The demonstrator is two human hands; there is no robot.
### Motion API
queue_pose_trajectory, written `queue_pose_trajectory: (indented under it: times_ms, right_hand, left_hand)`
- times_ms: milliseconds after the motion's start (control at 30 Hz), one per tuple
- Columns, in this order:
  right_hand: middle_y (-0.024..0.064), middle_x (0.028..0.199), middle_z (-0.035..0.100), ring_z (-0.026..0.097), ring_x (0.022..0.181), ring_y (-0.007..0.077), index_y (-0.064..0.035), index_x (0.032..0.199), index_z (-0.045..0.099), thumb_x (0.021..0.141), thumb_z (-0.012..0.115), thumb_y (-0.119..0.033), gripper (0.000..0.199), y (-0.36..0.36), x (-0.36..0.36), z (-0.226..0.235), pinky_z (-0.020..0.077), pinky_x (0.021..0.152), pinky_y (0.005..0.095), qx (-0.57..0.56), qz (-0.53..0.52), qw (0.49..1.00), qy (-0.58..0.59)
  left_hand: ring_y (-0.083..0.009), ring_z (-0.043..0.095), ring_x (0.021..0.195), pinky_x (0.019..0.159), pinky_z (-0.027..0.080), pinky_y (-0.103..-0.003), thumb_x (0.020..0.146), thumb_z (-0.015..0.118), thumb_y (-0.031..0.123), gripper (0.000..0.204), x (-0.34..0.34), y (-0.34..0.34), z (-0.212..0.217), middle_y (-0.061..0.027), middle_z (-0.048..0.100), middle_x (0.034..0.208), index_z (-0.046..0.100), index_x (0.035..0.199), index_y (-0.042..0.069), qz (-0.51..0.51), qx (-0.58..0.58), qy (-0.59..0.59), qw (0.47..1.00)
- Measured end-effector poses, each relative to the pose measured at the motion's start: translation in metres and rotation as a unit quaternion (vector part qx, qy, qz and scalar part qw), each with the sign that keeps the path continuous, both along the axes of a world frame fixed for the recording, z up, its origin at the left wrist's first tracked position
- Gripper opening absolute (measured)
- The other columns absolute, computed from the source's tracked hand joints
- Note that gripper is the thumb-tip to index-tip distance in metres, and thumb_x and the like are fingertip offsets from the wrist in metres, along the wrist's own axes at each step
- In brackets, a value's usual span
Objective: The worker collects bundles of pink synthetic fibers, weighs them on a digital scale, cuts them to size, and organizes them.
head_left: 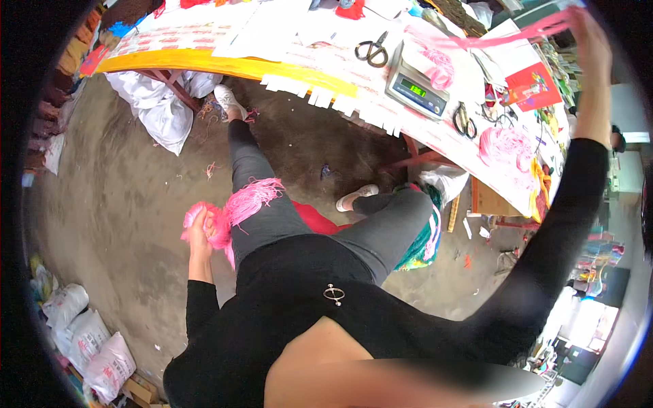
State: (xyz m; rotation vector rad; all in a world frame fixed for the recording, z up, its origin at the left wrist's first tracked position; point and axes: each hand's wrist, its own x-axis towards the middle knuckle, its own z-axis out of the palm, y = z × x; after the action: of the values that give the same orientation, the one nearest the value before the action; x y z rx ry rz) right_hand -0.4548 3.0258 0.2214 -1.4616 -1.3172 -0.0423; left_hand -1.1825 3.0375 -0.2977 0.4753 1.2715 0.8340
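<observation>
My left hand [198, 228] is closed round a bunch of bright pink yarn [218, 230] beside my left thigh. Pink loose-ended strands [254, 198] lie over that thigh, next to the bunch. At the upper right, my right hand [589, 42] is raised high and closed on a stretched pink strand [517, 35], which runs left over the table toward the scale. On the digital scale [420, 76] rests a small pink skein [439, 68]; its display glows green.
Black scissors [372, 50] lie left of the scale, and a second pair [464, 121] lies to its right. A larger pink yarn pile [506, 151] and a red card [533, 86] sit on the paper-covered table [289, 51]. White sacks [160, 112] stand underneath.
</observation>
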Motion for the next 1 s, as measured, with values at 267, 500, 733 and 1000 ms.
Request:
queue_pose_trajectory:
  times_ms: [267,500,733,1000]
  right_hand:
    - [0.0134,0.092,0.061,0.060,0.082,0.0308,-0.0119,0.092,0.063,0.086,0.048,-0.021,0.019,-0.040,-0.051,-0.313,0.0469,0.070,0.0406,-0.284,-0.155,0.853,-0.409]
    - [0.0137,0.086,0.062,0.061,0.082,0.0247,-0.0022,0.090,0.061,0.085,0.052,-0.007,0.012,-0.090,-0.201,-0.338,0.0465,0.074,0.0345,-0.117,-0.106,0.985,-0.068]
    - [0.0096,0.079,0.060,0.059,0.061,0.0130,0.0009,0.091,0.061,0.083,0.058,-0.008,0.012,-0.098,-0.391,-0.381,0.0483,0.056,0.0258,-0.229,0.234,0.907,0.264]
    - [0.0042,0.070,0.059,0.057,0.063,0.0084,0.0025,0.088,0.059,0.085,0.057,-0.006,0.009,-0.098,-0.401,-0.393,0.0457,0.059,0.0226,-0.237,0.195,0.901,0.306]
  left_hand:
    - [-0.0055,0.027,0.035,0.038,0.023,-0.020,0.093,0.042,0.028,0.045,0.061,-0.009,0.099,-0.0010,0.041,0.057,0.037,0.132,0.006,-0.148,0.046,-0.411,0.898]
    - [-0.0171,0.052,0.095,0.085,0.040,-0.031,0.089,0.051,0.024,0.027,0.118,-0.016,0.081,-0.0087,0.056,0.099,0.058,0.099,-0.001,-0.231,0.169,-0.287,0.914]
    - [-0.0164,0.053,0.098,0.082,0.043,-0.029,0.091,0.047,0.025,0.038,0.197,-0.035,0.119,-0.0104,0.055,0.114,0.050,0.117,-0.003,-0.295,0.128,-0.279,0.905]
    - [-0.0121,0.054,0.086,0.064,0.044,-0.023,0.091,0.048,0.025,0.038,0.202,-0.036,0.110,-0.0091,0.057,0.107,0.050,0.116,-0.004,-0.287,0.057,-0.308,0.905]
